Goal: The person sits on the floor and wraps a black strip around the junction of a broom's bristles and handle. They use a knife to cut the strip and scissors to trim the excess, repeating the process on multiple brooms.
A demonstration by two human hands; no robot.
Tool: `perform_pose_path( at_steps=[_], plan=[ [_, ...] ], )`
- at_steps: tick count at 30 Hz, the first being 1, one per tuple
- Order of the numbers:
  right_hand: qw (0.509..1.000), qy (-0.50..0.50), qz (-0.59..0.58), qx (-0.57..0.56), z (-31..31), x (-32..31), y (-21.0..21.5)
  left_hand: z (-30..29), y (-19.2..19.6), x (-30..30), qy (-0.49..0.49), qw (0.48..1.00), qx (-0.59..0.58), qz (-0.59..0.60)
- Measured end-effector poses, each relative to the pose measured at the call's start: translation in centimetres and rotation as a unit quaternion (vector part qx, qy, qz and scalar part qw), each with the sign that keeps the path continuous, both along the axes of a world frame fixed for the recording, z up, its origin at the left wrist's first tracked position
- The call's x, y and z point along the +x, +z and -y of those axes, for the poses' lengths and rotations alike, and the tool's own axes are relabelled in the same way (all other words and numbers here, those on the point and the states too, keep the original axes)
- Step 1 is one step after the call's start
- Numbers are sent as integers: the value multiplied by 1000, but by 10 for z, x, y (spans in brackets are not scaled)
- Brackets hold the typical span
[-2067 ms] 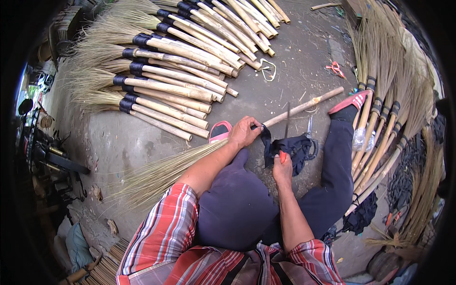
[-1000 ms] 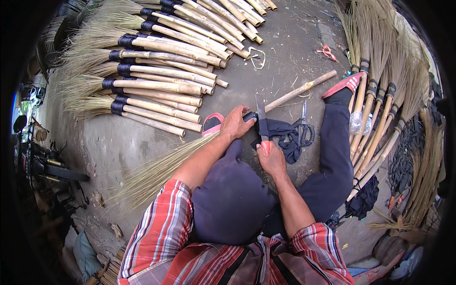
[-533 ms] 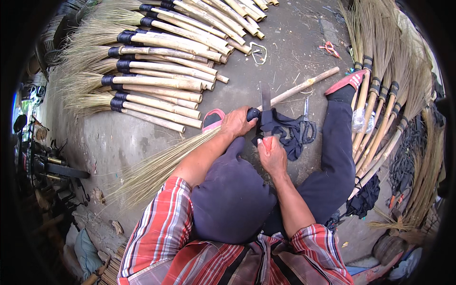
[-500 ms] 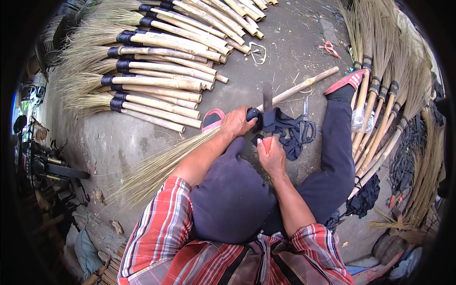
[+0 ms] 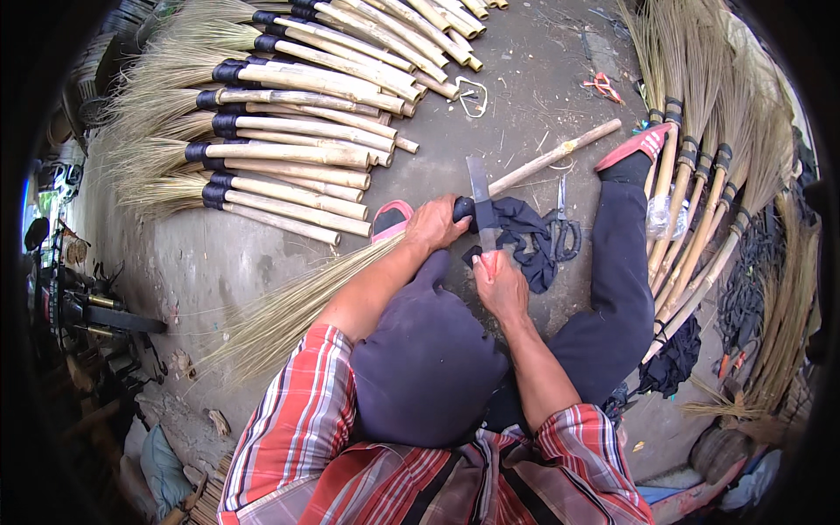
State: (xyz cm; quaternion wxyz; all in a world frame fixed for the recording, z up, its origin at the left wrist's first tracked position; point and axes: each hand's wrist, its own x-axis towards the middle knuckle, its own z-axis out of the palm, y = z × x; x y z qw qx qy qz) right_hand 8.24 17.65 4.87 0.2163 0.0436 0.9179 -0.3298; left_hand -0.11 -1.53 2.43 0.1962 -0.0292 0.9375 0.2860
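My left hand (image 5: 430,225) is closed round the black-bound neck of a broom (image 5: 560,157), at the lower edge of its black wrapping. The bristles spread out to the lower left, and the pale stick points to the upper right. In my right hand (image 5: 505,289) is the red grip of a wide-bladed knife (image 5: 480,197). Its blade stands nearly upright across the stick, just right of the wrapping; whether it touches the stick I cannot tell. A bunched black cloth (image 5: 528,241) lies right of the blade, with scissors (image 5: 563,210) beside it.
Rows of finished-looking brooms (image 5: 306,153) lie at the upper left. More brooms (image 5: 687,201) lean along the right, by my outstretched leg (image 5: 617,254). A red strap (image 5: 604,86) and a pale loop (image 5: 473,98) lie on the floor. Black strips (image 5: 742,293) are heaped far right.
The knife blade has tipped slightly left at its top, and its flat catches more light. The broom's stick has shifted slightly. Both hands keep their grip.
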Motion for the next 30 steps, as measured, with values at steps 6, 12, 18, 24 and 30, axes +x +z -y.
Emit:
perform_pose_path(
  at_steps=[6,12,18,24,30],
  plan=[
    [999,23,6,28,0,2,-3,2,-4,-2,-8,1000,-2,-11],
    [999,35,0,19,-3,5,-6,2,-8,0,-17,1000,-5,9],
    [999,0,46,-13,-4,5,-14,3,-1,-3,-26,1000,-6,-9],
    [960,-221,142,-97,10,49,-14,5,12,-9,28,999,17,32],
    [983,2,182,13,-8,35,-17,21,-3,-15,32,999,44,7]
  ],
)
